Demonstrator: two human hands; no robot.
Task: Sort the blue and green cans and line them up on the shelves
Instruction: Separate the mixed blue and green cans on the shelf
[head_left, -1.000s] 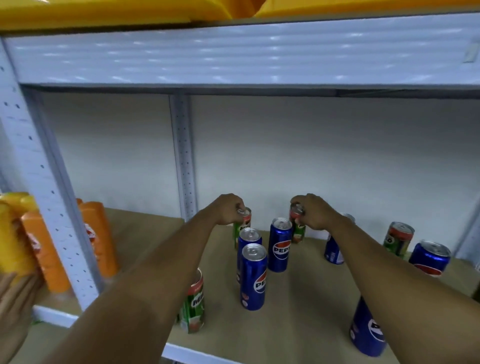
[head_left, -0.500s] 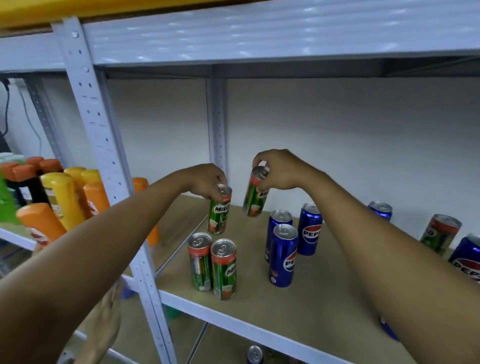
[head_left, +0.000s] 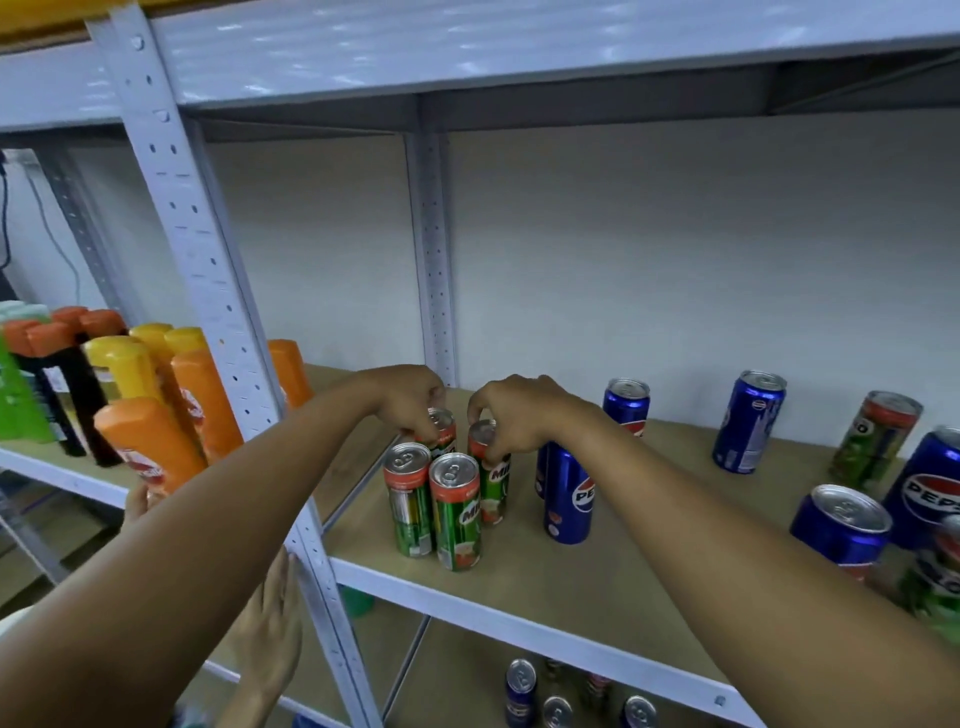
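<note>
Two green cans stand side by side at the shelf's front: one on the left, one on the right. Just behind them, my left hand grips the top of a green can, and my right hand grips the top of another green can; both rest upright on the wooden shelf. A blue can stands right of this group under my right forearm. More blue cans and green cans are scattered to the right.
Orange and yellow bottles fill the shelf bay to the left, beyond a white perforated upright. Another person's hand rests by that upright below. Several cans stand on the lower shelf. A shelf runs close overhead.
Both hands have come down and forward with their green cans, from held in the air to standing behind the front green pair. The view has moved closer.
</note>
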